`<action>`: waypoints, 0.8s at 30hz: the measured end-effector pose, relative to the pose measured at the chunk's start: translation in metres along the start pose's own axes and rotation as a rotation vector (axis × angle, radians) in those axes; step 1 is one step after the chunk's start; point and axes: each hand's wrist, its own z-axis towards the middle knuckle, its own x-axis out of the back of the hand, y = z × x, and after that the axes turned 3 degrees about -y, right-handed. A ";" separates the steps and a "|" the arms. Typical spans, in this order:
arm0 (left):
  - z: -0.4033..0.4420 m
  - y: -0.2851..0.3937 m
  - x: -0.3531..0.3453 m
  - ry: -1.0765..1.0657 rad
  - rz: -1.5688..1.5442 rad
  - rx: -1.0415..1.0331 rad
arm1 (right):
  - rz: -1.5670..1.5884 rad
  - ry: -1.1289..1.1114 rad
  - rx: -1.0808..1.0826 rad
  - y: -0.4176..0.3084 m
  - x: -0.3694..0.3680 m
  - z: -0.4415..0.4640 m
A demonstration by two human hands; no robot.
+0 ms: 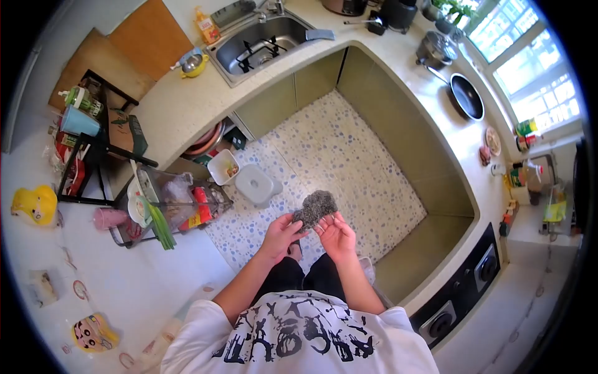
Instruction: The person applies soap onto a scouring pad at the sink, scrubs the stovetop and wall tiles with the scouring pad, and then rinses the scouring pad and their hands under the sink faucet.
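Note:
A dark grey, fuzzy clump that looks like a steel wool scourer is held out in front of my body, over the floor. My left hand grips its lower left edge between thumb and fingers. At its lower right edge, my right hand is turned partly palm up, with curled fingers against the wool. Part of those fingertips is hidden by the clump.
Ahead, a sink holds black pan supports. A grey stool and a white bin stand on the floor. To the right are a frying pan, a pot and a gas hob.

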 end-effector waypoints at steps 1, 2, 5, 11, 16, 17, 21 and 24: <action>0.006 0.015 0.001 -0.006 -0.023 -0.014 | -0.001 0.005 -0.007 0.003 -0.003 0.013; 0.014 0.030 0.001 -0.016 -0.044 -0.029 | -0.004 0.007 -0.011 0.002 -0.007 0.026; 0.041 0.060 0.006 -0.069 -0.075 -0.086 | -0.119 0.012 -0.058 -0.007 -0.033 0.062; 0.113 0.115 0.005 -0.044 -0.151 -0.155 | -0.272 0.072 -0.074 -0.061 -0.051 0.141; 0.197 0.163 0.001 0.119 -0.158 -0.218 | -0.268 0.136 -0.043 -0.134 -0.027 0.223; 0.212 0.174 -0.004 0.165 -0.169 -0.214 | -0.250 0.160 -0.034 -0.149 -0.024 0.242; 0.267 0.213 -0.020 0.289 -0.191 -0.235 | -0.270 0.239 -0.010 -0.207 -0.040 0.315; 0.295 0.240 -0.032 0.330 -0.198 -0.304 | -0.318 0.236 -0.064 -0.245 -0.050 0.363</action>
